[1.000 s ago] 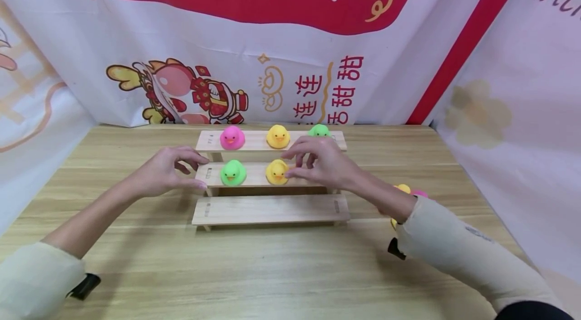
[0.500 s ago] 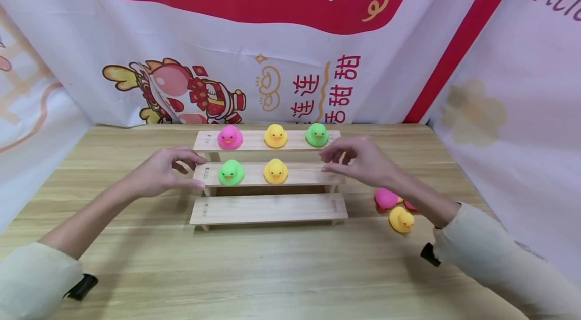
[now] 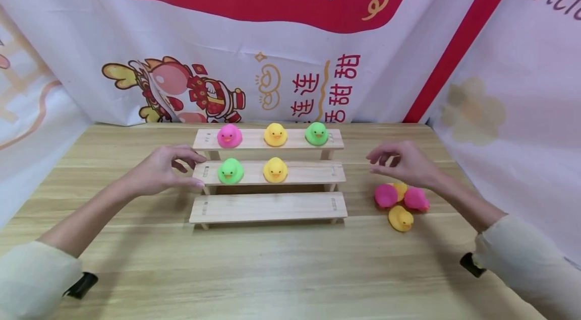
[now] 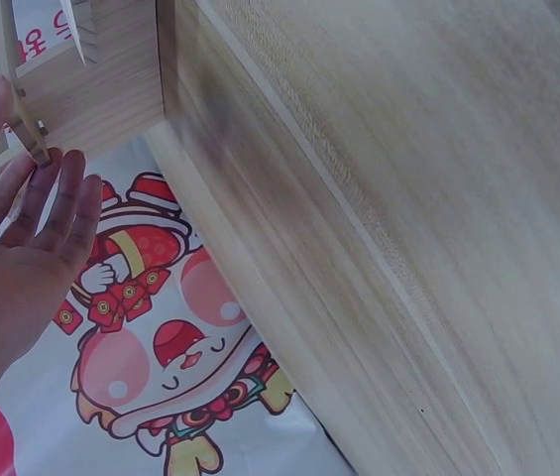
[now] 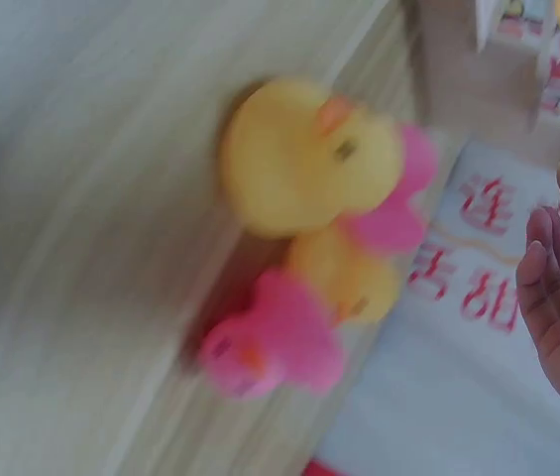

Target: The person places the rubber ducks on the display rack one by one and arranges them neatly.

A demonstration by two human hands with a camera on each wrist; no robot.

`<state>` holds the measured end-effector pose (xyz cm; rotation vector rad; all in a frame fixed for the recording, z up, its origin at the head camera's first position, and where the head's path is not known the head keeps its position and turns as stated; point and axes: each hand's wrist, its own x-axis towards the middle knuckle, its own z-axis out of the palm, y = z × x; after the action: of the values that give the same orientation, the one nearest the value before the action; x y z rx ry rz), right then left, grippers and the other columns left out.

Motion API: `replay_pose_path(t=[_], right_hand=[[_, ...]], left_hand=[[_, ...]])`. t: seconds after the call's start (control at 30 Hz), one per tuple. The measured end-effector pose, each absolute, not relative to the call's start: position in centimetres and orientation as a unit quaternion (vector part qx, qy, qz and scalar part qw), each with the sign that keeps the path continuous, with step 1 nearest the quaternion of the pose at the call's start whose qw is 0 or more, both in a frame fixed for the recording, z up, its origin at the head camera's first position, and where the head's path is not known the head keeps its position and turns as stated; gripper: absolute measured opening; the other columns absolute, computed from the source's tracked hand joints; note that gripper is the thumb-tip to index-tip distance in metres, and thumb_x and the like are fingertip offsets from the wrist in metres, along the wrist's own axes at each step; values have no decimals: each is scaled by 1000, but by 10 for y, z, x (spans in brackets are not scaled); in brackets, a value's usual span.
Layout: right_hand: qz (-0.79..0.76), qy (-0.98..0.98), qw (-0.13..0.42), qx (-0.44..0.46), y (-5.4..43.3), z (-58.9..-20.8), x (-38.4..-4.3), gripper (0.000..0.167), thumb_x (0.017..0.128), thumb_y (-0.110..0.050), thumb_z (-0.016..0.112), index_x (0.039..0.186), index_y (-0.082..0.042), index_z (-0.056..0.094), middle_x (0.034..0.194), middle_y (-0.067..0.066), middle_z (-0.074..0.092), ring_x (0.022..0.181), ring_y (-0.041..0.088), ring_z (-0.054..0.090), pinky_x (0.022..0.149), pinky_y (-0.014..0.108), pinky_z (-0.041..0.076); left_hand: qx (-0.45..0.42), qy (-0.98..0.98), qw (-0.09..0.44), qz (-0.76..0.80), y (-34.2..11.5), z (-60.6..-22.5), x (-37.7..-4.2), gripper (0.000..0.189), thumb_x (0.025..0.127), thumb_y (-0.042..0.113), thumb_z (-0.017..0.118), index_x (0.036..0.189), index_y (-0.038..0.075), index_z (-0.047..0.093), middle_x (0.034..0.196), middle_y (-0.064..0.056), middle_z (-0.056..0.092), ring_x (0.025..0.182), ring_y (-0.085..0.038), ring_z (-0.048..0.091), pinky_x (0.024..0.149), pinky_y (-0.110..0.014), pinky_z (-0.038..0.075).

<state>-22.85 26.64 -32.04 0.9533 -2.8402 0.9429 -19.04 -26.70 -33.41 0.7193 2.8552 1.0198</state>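
A three-tier wooden display stand [image 3: 268,207] stands mid-table. My left hand [image 3: 156,171] holds the left end of its middle tier, thumb at the front corner and fingers at the back; the left wrist view shows the fingertips against the board's end [image 4: 32,139]. My right hand [image 3: 406,163], fingers loosely bent around nothing, hovers right of the stand over a cluster of rubber ducks. That cluster has a pink duck [image 3: 386,195], another pink duck [image 3: 416,199], a yellow duck [image 3: 401,218] and a partly hidden yellow duck [image 3: 399,190]. The right wrist view shows them blurred.
A pink duck [image 3: 229,136], yellow duck [image 3: 275,135] and green duck [image 3: 316,133] sit on the top tier. The middle tier bears a green duck [image 3: 230,171] and a yellow duck [image 3: 275,170]. A printed cloth backdrop [image 3: 281,38] rises behind the table [image 3: 254,269].
My right hand has let go of the yellow duck on the middle tier and moved right, over the loose ducks, uncovering the top-tier green duck. The left hand stays at the stand.
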Motion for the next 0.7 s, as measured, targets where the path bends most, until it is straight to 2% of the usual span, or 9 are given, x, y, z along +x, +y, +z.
replay_pose_path(t=[0.2,0.47,0.7], right_hand=[[292,-901,-14,320,303,-338,-238,19,83,2,84,101,0,77,91,5,76,77,10,66,64,27,60],[273,-900,-79,330,334,-350,-237,18,87,-1,81,105,0,78,98,5,77,83,8,65,66,28,58],[273,-895,-145,323,343,-353,-236,26,86,4,75,110,-4,77,105,4,74,87,17,62,64,27,56]], left_hand=[[235,915,10,329,-267,-336,-192,50,77,20,94,118,-3,74,114,-11,73,97,-22,65,80,-35,62],[232,915,11,330,-266,-334,-191,50,77,18,94,117,-3,74,114,-11,73,97,-23,65,81,-37,62],[237,915,6,327,-266,-335,-191,49,77,19,94,117,-2,75,113,-10,74,97,-23,66,80,-36,62]])
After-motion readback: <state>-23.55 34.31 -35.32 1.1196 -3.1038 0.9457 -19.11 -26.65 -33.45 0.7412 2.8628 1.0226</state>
